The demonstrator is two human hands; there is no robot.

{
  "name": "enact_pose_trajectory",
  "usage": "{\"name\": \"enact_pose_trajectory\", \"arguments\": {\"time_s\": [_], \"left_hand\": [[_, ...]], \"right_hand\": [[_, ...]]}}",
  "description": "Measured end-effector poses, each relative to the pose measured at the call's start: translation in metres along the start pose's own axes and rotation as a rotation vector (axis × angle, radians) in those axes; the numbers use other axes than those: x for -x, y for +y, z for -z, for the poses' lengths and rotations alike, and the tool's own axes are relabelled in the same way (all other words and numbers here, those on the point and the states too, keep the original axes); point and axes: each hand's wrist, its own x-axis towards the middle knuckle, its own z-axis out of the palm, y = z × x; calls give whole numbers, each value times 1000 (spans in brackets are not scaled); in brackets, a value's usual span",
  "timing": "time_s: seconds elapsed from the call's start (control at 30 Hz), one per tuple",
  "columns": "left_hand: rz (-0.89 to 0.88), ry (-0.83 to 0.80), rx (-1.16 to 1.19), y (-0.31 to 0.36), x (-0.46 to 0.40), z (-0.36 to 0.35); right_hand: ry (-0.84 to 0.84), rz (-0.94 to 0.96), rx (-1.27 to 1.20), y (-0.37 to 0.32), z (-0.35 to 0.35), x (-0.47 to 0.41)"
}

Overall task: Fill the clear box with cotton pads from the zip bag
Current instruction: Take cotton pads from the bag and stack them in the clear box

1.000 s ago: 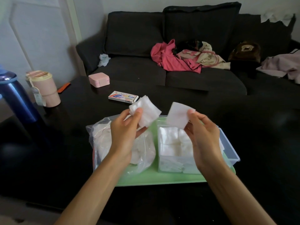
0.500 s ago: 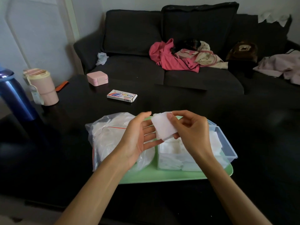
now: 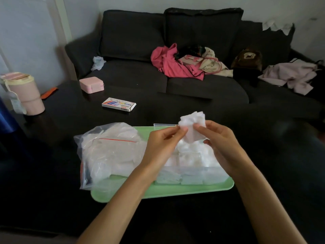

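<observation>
**Both hands pinch a bunch of cotton pads above the clear box**

The fingers (image 3: 182,129) of the left hand (image 3: 161,147) are closed on the left edge of a small bunch of white cotton pads (image 3: 192,126), and the right hand (image 3: 222,147) clamps the same bunch from the other side, thumb in front. The bunch is held up in the air — directly over the clear box (image 3: 191,173), not touching what lies in it.

The box stands on the right part of a light green tray (image 3: 175,191) and already holds white pads stacked in rows (how many layers cannot be told through the wall). Its far rim shows just behind the left fingertips.

Just beside the box, on the left part of the tray and hanging over its left edge, lies the zip bag (image 3: 109,152) — clear plastic with a red strip, bulging with more pads.

The tray sits on a dark worktop (image 3: 70,120). Farther back on it are a flat printed carton (image 3: 118,104), a small pink case (image 3: 91,84) and, at the left edge, a pink lidded cup (image 3: 26,94). Behind stands a dark sofa (image 3: 193,41) strewn with clothes.
</observation>
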Motion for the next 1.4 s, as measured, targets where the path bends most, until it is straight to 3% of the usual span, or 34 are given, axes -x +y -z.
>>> {"name": "enact_pose_trajectory", "arguments": {"time_s": [0.07, 0.13, 0.27, 0.37, 0.57, 0.73, 0.9, 0.97, 1.07, 1.3, 1.4], "left_hand": [[-124, -145, -332, -5, -5, -5], [-207, -333, -661, -13, -7, -3], [-247, -540, -970, -22, -10, -6], [-241, -570, -1011, -25, -12, -5], [-244, -593, -1044, -25, -10, -3], [-239, -602, -1042, -24, -10, -3], [-226, -614, -1045, -26, -11, -3], [-225, -621, -1047, -27, -12, -2], [-237, -631, -1048, -28, -13, -2], [-265, -605, -1017, -31, -12, -1], [-272, -519, -875, -24, -5, 4]], "right_hand": [[94, 32, 13, -4, 29, -2], [67, 79, 285, -9, 56, -8], [-294, 3, 790, -19, 83, -21], [-458, -15, 1017, -15, 80, -29], [-598, -61, 1289, -2, 63, -34], [-615, -85, 1436, 5, 59, -37], [-592, 80, 1556, 6, 56, -37], [-603, 127, 1566, 0, 54, -38], [-702, 53, 1478, -5, 49, -38], [-765, -25, 1487, 1, 39, -40], [-700, -99, 1400, -20, 43, -43]]}}
